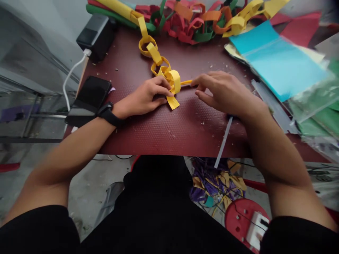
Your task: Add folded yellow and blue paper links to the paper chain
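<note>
A chain of yellow paper loops runs down the table from the back. My left hand pinches its near end, where a loop and a flat strip end show beside the fingertips. To the right, my right hand has thumb and fingers bent. Its fingertips are closed on the end of a thin yellow-orange paper strip, seen nearly edge-on, that reaches toward the loop. Whether this strip passes through the loop is hidden.
Coloured paper chains are heaped at the back. Blue sheets and plastic sleeves lie right. A black box with a white cable and a phone are left. A glue stick overhangs the front edge. Below stands a red stool.
</note>
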Tool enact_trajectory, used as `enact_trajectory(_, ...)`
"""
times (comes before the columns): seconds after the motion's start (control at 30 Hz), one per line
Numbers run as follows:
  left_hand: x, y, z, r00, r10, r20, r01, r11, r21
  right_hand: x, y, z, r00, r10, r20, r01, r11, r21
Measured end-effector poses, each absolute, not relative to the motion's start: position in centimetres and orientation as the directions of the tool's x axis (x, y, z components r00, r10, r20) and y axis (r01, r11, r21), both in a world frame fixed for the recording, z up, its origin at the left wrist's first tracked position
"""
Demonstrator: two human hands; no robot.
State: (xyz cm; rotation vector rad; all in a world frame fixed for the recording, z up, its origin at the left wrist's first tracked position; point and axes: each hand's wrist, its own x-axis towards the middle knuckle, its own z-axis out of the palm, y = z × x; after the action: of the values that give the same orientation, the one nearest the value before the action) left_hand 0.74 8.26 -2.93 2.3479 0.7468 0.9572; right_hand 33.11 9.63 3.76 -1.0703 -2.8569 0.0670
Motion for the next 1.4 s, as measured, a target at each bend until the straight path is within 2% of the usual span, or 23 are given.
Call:
enact_trajectory(0.13, 0.6, 8.3, -2.6, 0.597, 0.672, 0.438, 0.311, -0.697, 0.645, 33.0, 9.9, 2.7, -0.71, 0.663, 0.236, 0.67, 0.74, -0.061)
enact_trajectory(0.27, 0.4, 8.3, -2.3, 0.597, 0.684, 0.42, 0.324, -0.684, 0.653, 32.7, 11.5, 1.7, -0.718, 0.658, 0.227, 0.667, 0.744, -0.043)
enact_trajectory(0.37, 0.4, 8.1, -1.9, 0.616, 0.655, 0.437, 0.321, -0.715, 0.621, 32.6, 11.6, 2.0, -0.752, 0.626, 0.207, 0.61, 0.78, -0.144)
enact_trajectory(0.5, 0.4, 7.6, -1.4, 0.647, 0.608, 0.46, 0.309, -0.761, 0.571, 32.6, 10.2, 2.6, -0.829, 0.508, 0.234, 0.411, 0.837, -0.361)
enact_trajectory(0.6, 0.4, 7.2, -1.0, 0.667, 0.589, 0.456, 0.309, -0.776, 0.55, 32.7, 9.7, 2.4, -0.866, 0.436, 0.245, 0.287, 0.834, -0.471)
enact_trajectory(0.77, 0.4, 6.9, -0.7, 0.679, 0.583, 0.447, 0.317, -0.782, 0.537, 33.3, 10.3, 2.1, -0.922, 0.318, 0.223, 0.157, 0.83, -0.535)
enact_trajectory(0.97, 0.5, 6.6, -0.4, 0.66, 0.652, 0.373, 0.381, -0.718, 0.582, 33.7, 10.1, 2.6, -0.957, 0.246, 0.15, 0.107, 0.788, -0.606)
enact_trajectory(1.07, 0.6, 6.5, -0.3, 0.677, 0.621, 0.395, 0.374, -0.752, 0.542, 33.4, 9.9, 2.3, -0.946, 0.281, 0.164, 0.122, 0.772, -0.623)
enact_trajectory(1.23, 1.1, 6.3, -0.3, 0.67, 0.613, 0.418, 0.385, -0.769, 0.511, 32.4, 9.2, 1.6, -0.88, 0.42, 0.222, 0.202, 0.754, -0.625)
enact_trajectory(1.4, 1.6, 5.8, -0.3, 0.618, 0.697, 0.364, 0.437, -0.689, 0.578, 31.6, 8.4, 1.2, -0.833, 0.513, 0.205, 0.31, 0.742, -0.595)
